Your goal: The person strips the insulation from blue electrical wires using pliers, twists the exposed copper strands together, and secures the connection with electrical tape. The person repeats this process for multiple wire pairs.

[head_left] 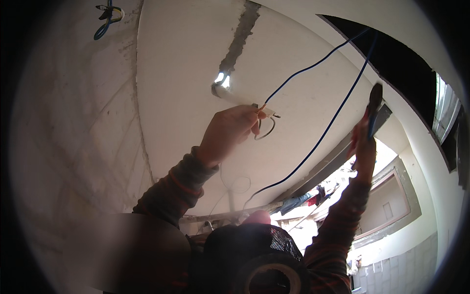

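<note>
My left hand is raised near the middle, its fingers pinched on the end of a blue wire. At the fingertips are a small pale piece that I cannot make out and a short grey wire curving in a loop. Higher on the right, my right hand is closed around a pair of pliers, dark jaws pointing up and some red and blue at the handles. Motion blurs this hand a little. A second length of blue wire hangs between my hands.
Both blue lengths come from a dark opening at the upper right. Other wires stick out at the upper left. A rough grey strip leads to a bright hole. Below are a dark mesh-covered thing and a door.
</note>
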Available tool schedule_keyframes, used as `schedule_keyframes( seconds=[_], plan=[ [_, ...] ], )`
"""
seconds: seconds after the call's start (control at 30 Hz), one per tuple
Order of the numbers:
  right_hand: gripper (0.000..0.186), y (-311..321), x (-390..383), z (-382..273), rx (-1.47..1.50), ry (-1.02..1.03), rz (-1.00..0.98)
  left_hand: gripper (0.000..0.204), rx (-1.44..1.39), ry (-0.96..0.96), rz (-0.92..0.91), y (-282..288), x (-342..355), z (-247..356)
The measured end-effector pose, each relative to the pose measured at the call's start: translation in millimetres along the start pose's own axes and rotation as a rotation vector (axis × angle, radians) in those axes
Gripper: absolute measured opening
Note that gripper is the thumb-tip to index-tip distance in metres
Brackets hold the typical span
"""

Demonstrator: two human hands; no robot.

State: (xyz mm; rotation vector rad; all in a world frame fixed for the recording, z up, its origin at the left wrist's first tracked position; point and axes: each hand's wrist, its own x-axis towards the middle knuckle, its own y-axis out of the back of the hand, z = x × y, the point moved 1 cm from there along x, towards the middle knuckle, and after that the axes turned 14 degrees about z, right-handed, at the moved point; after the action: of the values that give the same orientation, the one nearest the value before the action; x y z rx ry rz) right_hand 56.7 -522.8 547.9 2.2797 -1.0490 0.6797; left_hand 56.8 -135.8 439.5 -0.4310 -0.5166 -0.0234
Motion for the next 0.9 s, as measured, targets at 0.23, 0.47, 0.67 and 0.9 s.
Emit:
schedule_keyframes(
  seconds=[0.23, 0.47, 0.67, 0.9],
  plan=[
    [0.050, -38.5, -144.3, 51.9, 0.368, -0.299, -0.681, 0.028, 0.099, -0.052, -0.074, -9.5, -2.0, 1.6],
    [0.049, -40.8, -156.8, 11.2, 0.613, -0.447, -1.148, 0.022, 0.443, -0.540, 0.041, -21.9, 3.7, 6.4],
    [0.050, -35.3, -151.4, -18.0, 0.579, -0.423, -1.234, 0.021, 0.673, -0.964, 0.143, -22.2, 13.1, 4.2],
    [0.042, -53.0, -147.2, -21.3, 0.045, 0.186, -0.776, 0.025, 0.886, -1.176, 0.105, -17.9, 23.3, 8.6]
  ],
)
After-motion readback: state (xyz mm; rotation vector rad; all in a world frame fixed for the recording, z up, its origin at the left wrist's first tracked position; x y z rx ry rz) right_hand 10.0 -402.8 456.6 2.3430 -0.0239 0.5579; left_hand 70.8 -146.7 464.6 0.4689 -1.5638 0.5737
